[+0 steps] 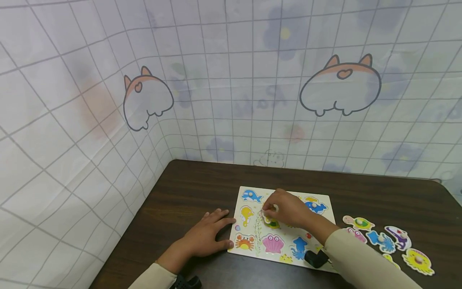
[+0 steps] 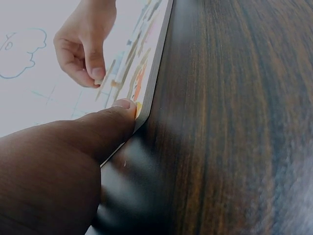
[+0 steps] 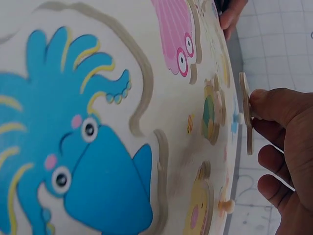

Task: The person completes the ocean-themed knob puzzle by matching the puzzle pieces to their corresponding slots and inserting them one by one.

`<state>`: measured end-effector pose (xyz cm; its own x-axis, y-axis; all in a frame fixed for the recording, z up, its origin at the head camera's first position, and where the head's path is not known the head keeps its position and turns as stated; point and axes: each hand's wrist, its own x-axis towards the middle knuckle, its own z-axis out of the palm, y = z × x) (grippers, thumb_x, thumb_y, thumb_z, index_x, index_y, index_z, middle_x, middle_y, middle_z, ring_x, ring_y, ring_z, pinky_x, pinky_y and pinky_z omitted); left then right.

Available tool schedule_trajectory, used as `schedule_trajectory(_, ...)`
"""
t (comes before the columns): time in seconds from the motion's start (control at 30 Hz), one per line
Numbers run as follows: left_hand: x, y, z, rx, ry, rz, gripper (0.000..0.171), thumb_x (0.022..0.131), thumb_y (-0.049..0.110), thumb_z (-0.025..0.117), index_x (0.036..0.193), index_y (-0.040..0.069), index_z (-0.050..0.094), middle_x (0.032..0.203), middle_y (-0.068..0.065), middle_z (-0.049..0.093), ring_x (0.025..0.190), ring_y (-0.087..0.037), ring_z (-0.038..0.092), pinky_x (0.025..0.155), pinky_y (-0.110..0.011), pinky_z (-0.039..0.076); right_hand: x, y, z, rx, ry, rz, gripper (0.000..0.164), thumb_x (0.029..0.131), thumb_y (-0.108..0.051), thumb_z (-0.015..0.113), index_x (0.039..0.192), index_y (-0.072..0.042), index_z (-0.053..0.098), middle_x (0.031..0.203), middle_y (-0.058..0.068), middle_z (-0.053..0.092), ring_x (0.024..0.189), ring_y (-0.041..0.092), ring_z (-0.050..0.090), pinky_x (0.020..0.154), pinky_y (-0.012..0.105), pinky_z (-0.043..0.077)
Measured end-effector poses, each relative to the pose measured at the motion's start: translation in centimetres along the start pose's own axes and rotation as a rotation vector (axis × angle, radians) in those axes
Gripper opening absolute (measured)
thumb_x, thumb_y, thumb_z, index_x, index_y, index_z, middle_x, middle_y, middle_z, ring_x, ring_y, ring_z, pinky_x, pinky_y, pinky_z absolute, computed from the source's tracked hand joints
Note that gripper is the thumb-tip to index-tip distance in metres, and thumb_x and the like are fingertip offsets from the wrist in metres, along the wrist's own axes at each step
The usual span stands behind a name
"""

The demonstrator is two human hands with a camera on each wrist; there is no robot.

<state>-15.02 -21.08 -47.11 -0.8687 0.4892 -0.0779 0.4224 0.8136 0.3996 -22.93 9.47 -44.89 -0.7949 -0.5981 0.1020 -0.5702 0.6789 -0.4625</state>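
Observation:
My right hand is over the middle of a wooden sea-animal puzzle board. Thumb and fingertips pinch a flat wooden puzzle piece, seen edge-on and raised off the board in the right wrist view; its picture is hidden. Below it lies a green turtle picture. My left hand rests at the board's left edge, fingers spread, with the thumb touching the corner beside the crab picture. A blue dolphin piece and a blue whale piece with knobs sit on the board.
Loose pieces lie on the dark wooden table right of the board: a turtle, a blue squid-like piece, a purple piece, a yellow piece and others partly behind the right sleeve. A patterned cloth hangs behind.

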Motion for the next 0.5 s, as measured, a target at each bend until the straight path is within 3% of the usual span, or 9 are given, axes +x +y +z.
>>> schedule_trajectory(0.5, 0.0, -0.2, 0.1, -0.004, -0.002, 0.015, 0.068, 0.094, 0.060, 0.066, 0.152, 0.028, 0.051, 0.163, -0.005, 0.036, 0.152, -0.033, 0.027, 0.121, -0.059, 0.021, 1.4, -1.3, 1.3, 0.004, -0.009, -0.017, 0.007, 0.092, -0.028, 0.080, 0.094, -0.022, 0.082, 0.092, -0.020, 0.067, 0.094, 0.008, 0.054, 0.085, 0.035, 0.052)
